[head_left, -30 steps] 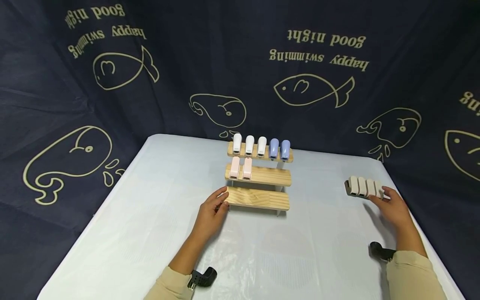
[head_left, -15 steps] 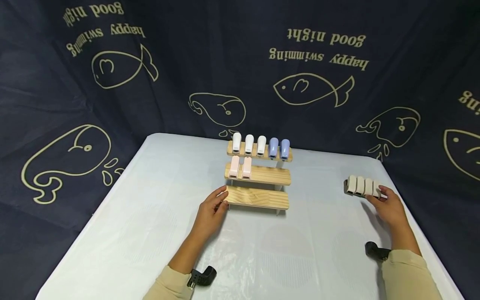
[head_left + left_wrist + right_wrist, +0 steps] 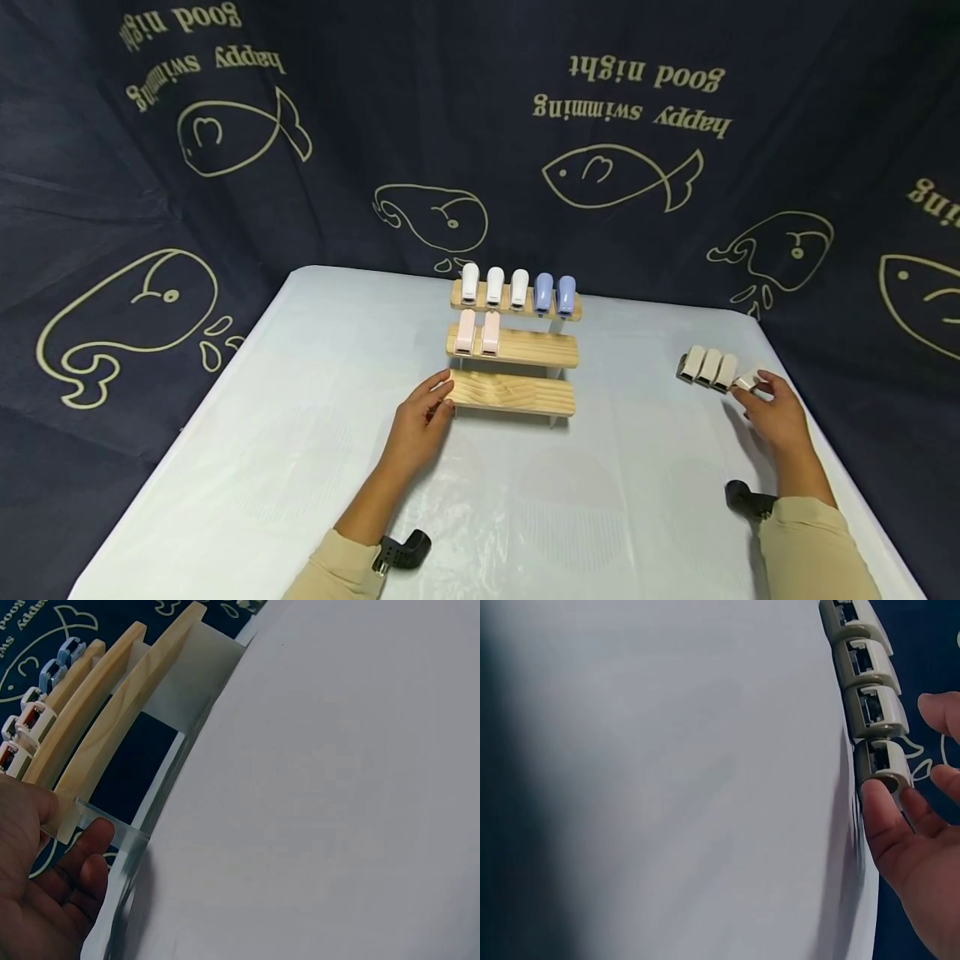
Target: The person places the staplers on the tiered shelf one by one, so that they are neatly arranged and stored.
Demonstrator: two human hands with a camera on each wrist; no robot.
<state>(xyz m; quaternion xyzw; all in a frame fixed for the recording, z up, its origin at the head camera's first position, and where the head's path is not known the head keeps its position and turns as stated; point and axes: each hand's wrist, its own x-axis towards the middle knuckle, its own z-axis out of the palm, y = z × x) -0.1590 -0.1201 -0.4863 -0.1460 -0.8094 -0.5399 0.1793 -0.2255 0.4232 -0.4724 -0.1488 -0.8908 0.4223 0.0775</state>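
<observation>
A tiered wooden display rack [image 3: 512, 392] stands mid-table. My left hand [image 3: 417, 425] holds the left end of its lowest board, fingers beside the end and under it in the left wrist view. At the table's right side, my right hand [image 3: 778, 417] pinches an off-white mini stapler [image 3: 747, 381] with thumb and fingers. That stapler is tilted and slightly apart from a row of three matching off-white staplers [image 3: 708, 367]. In the right wrist view, the fingertips touch the near end of the pinched stapler [image 3: 885, 759].
White staplers [image 3: 494, 286] and two blue staplers [image 3: 554, 295] stand on the rack's top board. Two pink staplers [image 3: 477, 333] sit at the left of the middle board [image 3: 538, 348]. A dark printed cloth [image 3: 450, 125] hangs behind the white-covered table [image 3: 315, 467].
My right hand has separated the rightmost off-white stapler from its row and tipped it. The other three now lean slightly. My left hand has stayed at the rack.
</observation>
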